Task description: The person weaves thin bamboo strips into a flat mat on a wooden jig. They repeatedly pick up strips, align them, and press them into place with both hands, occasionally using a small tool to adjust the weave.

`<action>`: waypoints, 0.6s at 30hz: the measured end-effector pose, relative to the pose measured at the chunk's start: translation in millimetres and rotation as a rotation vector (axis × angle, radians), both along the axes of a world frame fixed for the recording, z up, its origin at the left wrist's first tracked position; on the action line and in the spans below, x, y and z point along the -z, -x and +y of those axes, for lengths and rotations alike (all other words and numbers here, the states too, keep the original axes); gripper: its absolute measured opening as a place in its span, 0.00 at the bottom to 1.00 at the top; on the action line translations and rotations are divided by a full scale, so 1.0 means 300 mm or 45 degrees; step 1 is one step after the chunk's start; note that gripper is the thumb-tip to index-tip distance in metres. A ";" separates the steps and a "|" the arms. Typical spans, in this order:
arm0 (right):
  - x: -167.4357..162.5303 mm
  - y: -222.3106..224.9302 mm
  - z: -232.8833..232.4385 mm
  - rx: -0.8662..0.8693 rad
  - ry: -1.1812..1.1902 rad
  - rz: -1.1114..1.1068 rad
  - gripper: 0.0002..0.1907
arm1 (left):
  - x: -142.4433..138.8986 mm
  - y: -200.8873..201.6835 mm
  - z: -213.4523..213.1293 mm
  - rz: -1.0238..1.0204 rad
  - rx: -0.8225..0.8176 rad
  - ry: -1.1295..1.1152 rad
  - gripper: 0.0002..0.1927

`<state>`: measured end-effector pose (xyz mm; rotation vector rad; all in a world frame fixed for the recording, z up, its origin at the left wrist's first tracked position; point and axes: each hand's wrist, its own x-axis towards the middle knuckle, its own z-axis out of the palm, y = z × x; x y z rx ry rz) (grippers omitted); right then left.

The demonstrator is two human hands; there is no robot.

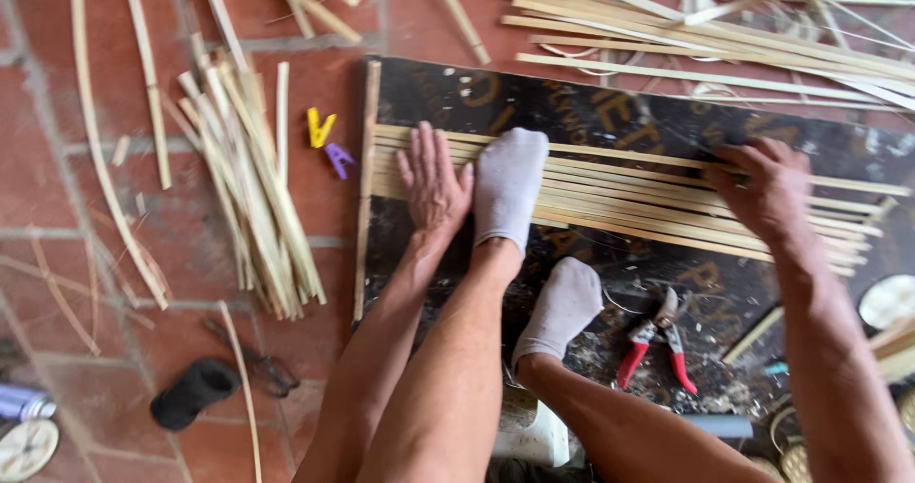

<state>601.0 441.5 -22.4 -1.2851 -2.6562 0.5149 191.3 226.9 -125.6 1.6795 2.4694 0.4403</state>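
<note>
Bare forearms and shins fill the bottom of the view, nearest the camera, reaching up toward a dark board [610, 111] that lies on the red brick floor [57, 159]. Across the board runs a row of thin bamboo strips [620, 197], laid side by side and parallel along its length. At the left end of the board the left hand [434, 183] presses flat on the strips, fingers [419, 154] spread and straight, gripping nothing. Just beside it, a foot in a white sock [510, 188] also rests on the strips. Toward the board's right end the right hand [767, 188] lies on the same strips with its fingers curled down over them; whether they pinch one strip I cannot tell. A second white-socked foot [562, 307] sits on the board's near part, below the strips, with red-handled pruning shears [658, 340] just beside it. Off the board's left edge lie a yellow clip [319, 128], a purple clip [338, 159] and a bundle of short bamboo pieces [253, 188]. Beyond the board's far edge lie more long strips [715, 35].
</note>
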 end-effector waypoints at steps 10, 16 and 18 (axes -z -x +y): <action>0.057 0.337 -0.164 0.156 -0.285 0.236 0.11 | -0.015 -0.013 -0.011 -0.059 -0.016 0.045 0.43; 0.039 0.350 -0.176 0.093 -0.356 0.290 0.13 | -0.009 -0.011 -0.010 -0.021 -0.021 0.087 0.43; 0.036 0.349 -0.170 0.082 -0.351 0.283 0.13 | -0.007 -0.010 -0.009 -0.003 -0.021 0.091 0.42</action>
